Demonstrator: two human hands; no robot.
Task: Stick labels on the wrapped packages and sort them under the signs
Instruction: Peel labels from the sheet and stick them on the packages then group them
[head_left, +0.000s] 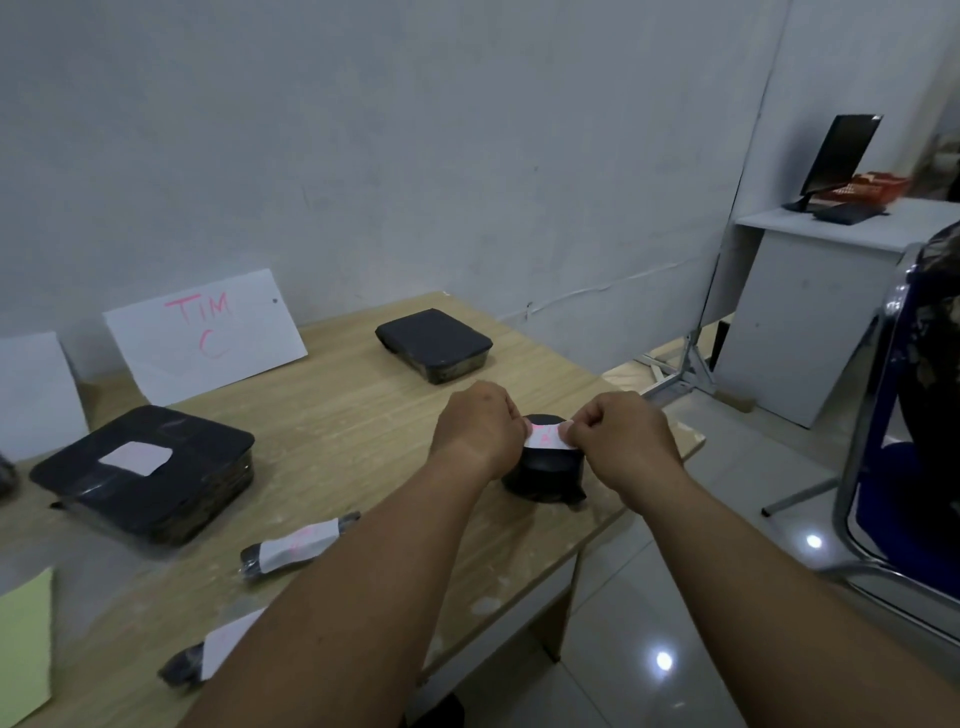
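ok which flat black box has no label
The far box, right of the TIM C sign; its top is bare, the near left box carries a white label.

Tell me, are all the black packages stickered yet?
Not yet. The big flat package in front of the sign and two thin rolls already carry white labels. The left hand and right hand pinch a label over the round package. The far flat package shows no label.
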